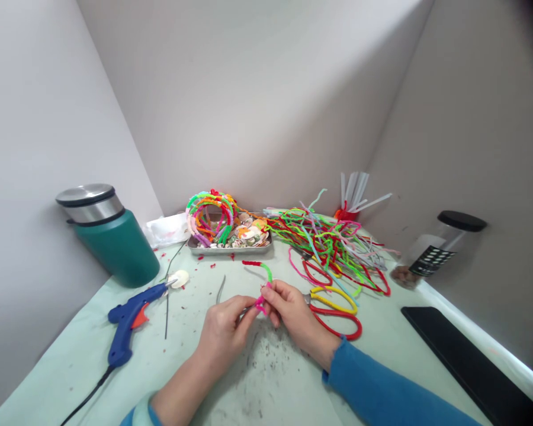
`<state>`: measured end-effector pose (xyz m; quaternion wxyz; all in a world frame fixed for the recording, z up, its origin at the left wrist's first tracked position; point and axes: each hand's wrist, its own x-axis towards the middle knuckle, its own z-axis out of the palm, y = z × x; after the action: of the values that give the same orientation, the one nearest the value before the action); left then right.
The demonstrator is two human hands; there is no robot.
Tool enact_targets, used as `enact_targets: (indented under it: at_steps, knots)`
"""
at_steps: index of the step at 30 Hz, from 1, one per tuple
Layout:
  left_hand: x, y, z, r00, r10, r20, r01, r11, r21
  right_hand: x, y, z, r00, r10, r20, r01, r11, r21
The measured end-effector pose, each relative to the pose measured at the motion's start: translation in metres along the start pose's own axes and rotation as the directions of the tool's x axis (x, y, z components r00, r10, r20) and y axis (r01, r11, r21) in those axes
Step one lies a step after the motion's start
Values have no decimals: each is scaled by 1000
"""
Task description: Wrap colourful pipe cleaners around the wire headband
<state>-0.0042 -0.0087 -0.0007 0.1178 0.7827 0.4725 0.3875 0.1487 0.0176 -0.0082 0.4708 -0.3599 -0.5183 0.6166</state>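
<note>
Near the middle of the table, both of my hands meet around a pink fuzzy pipe cleaner [260,305]. My left hand [222,328] pinches its near end between thumb and fingertips. My right hand [295,316] is closed on it from the other side. A green and red stretch of pipe cleaner [267,271] curves up and away to the left above my right fingers; my fingers hide how it joins the pink part. Just right of my right hand lie scissors [359,328] with red and yellow handles. A thin grey strand [221,289] lies beyond my left hand.
A blue glue gun [131,322] rests at left, its tip by a white shell [179,278]. Behind it stands a green bottle [118,248]. A metal tray [226,251] holds shells and colourful rings. Loose pipe cleaners [324,236], a jar [439,245] and a black slab [453,349] are right.
</note>
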Motion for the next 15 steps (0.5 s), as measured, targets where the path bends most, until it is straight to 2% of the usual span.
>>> enact_targets:
  at_steps: [7, 15]
  knots:
    - [4, 10, -6, 976, -191, 99, 203, 971, -127, 1, 2, 0, 1000, 18, -4, -18, 1000, 2]
    - [6, 10, -4, 929, -338, 154, 361, 919, -157, 0, 2, 0, 1000, 28, 5, -28, 1000, -14]
